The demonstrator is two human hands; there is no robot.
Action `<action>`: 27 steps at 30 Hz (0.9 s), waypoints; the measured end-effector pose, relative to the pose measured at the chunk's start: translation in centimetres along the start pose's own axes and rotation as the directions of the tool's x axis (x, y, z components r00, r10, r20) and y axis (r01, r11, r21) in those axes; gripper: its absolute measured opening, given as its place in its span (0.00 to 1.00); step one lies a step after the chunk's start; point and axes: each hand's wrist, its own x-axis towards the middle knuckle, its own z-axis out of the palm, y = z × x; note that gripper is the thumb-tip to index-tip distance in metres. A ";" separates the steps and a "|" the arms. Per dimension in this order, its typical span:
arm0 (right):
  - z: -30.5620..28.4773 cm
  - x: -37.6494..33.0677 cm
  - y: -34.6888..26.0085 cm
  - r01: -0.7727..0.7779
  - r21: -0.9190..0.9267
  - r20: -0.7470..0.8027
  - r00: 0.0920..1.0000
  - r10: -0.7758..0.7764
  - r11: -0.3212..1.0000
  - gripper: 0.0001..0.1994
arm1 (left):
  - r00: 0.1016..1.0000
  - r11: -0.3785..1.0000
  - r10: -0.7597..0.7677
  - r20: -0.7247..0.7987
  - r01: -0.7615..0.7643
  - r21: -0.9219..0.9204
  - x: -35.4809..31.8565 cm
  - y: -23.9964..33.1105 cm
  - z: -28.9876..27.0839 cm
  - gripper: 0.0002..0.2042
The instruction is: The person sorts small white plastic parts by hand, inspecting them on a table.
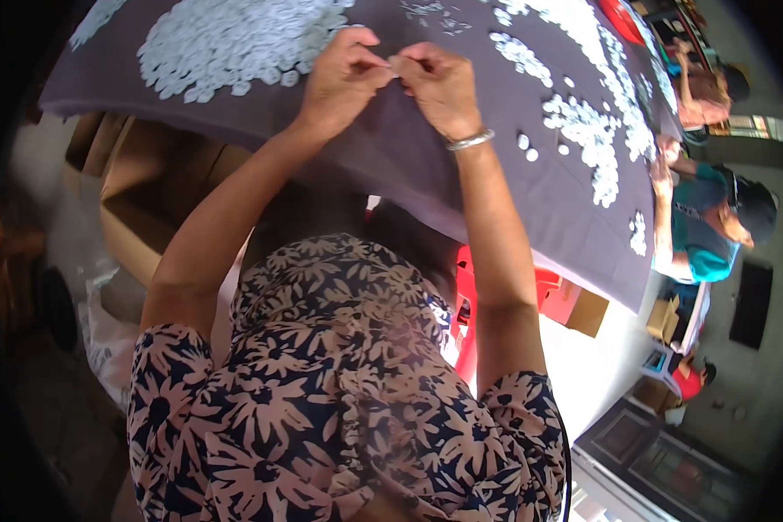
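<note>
My left hand (pixel 344 74) and my right hand (pixel 439 83) meet fingertip to fingertip over a table covered in dark grey cloth (pixel 391 157). Both pinch a tiny pale piece (pixel 393 63) between them; most of it is hidden by my fingers. A silver bangle (pixel 470 139) circles my right wrist. A big heap of small white round pieces (pixel 235 39) lies just left of my hands. More white pieces (pixel 592 130) spread in a band to the right.
Another person in a teal top (pixel 700 230) sits at the table's right side, and one more person (pixel 705 91) is farther back. Cardboard boxes (pixel 139 191) stand under the table at left. A red stool (pixel 465 296) and a small box (pixel 583 309) are below.
</note>
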 end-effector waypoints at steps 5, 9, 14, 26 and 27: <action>-1.2 -0.1 -0.5 0.013 0.010 0.050 0.999 -0.014 1.000 0.06 | 0.998 0.998 -0.039 0.042 0.036 0.057 0.2 0.5 0.1 0.17; -3.0 -1.1 -1.0 0.017 -0.097 0.057 0.998 -0.012 0.995 0.09 | 0.995 0.990 -0.076 0.065 0.067 0.127 0.2 1.0 0.4 0.16; -9.5 -3.7 -1.5 -0.121 -0.123 -0.127 0.986 0.105 0.985 0.05 | 0.993 0.987 -0.098 0.066 0.089 0.132 0.0 1.3 0.3 0.15; -15.4 -8.5 1.3 -0.162 -0.668 -0.174 0.983 0.060 0.727 0.06 | 0.995 0.986 -0.086 0.051 0.077 0.145 -0.1 1.1 0.6 0.12; -14.8 -8.5 1.2 -0.158 -0.717 -0.183 0.982 0.036 0.679 0.06 | 0.995 0.988 -0.087 0.045 0.081 0.128 -0.1 1.1 0.6 0.11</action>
